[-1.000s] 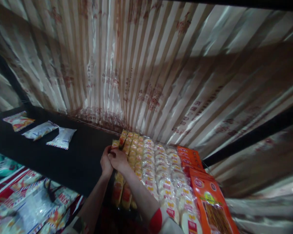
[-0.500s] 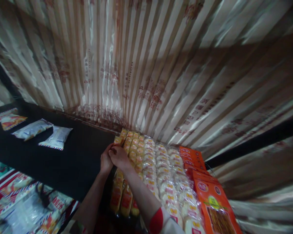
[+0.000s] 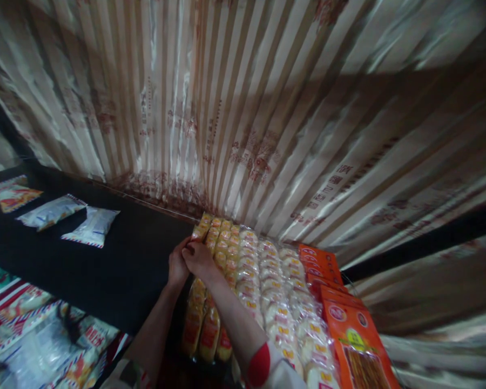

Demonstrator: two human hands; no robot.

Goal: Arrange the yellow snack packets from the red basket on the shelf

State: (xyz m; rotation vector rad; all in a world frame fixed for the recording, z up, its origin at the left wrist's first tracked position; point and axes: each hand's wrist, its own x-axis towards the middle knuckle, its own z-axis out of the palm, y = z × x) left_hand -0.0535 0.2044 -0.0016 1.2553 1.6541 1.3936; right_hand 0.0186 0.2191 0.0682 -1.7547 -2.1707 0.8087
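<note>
Close together, my left hand (image 3: pixel 178 266) and my right hand (image 3: pixel 199 260) meet at the leftmost row of yellow wrapped breads (image 3: pixel 202 229). Both have their fingers bent and pressed on one yellow wrapped bread toward the far end of that row. The fingertips partly hide where they grip it. Under my right forearm run more rows of yellow wrapped breads (image 3: pixel 209 337). Rows of white round wrapped buns (image 3: pixel 278 313) stand beside them on the right.
Orange snack packets (image 3: pixel 360 340) lie at the far right. Three small bags, one a white bag (image 3: pixel 92 227), rest on the black shelf (image 3: pixel 141 237) at left. Below left, a box holds several snack bags (image 3: pixel 44 346). A striped plastic sheet (image 3: pixel 243 108) hangs behind.
Both hands stay at the same row with almost no movement. The view has shifted very slightly.
</note>
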